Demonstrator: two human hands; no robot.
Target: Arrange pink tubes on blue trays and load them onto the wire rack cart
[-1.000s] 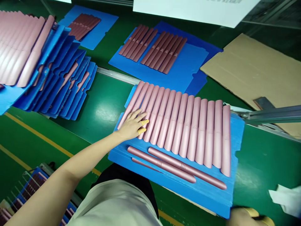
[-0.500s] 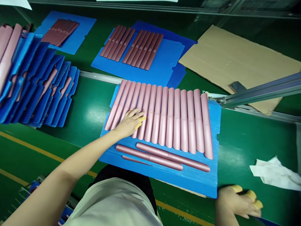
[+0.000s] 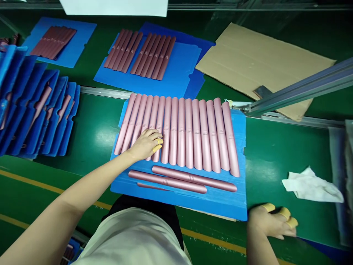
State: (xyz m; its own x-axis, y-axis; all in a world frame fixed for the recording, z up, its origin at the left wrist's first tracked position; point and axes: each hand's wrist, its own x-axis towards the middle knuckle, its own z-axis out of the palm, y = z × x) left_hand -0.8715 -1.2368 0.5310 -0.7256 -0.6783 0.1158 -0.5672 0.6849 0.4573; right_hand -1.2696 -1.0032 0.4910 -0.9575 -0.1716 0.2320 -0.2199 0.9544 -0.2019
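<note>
A row of several pink metallic tubes (image 3: pixel 181 129) lies side by side on a blue plastic sheet (image 3: pixel 215 208). My left hand (image 3: pixel 147 143), with yellow finger cots, rests palm down over tubes left of the middle, fingers slightly bent and the thumb hidden. In front of the row, two more pink tubes (image 3: pixel 168 181) lie crosswise, near a thin pink sliver (image 3: pixel 153 187). My right hand (image 3: pixel 271 221) is at the table's front edge, right of the sheet. Its cotted fingers are half bent and apart, nothing visible in them. Their tips are by a dark blue corner (image 3: pixel 322 248).
Blue folded dividers (image 3: pixel 41 110) holding pink tubes stand at the left. Darker pink tubes (image 3: pixel 153 55) lie on blue sheets behind a metal rail. A cardboard sheet (image 3: pixel 256 66) sits at the back right under a slanted metal bar (image 3: pixel 300 86). A white cloth (image 3: pixel 311 186) lies right.
The view has shifted, so most of the scene appears farther left. My left hand's fingers are drawn closer together on the tubes. My right hand keeps its place by the table edge.
</note>
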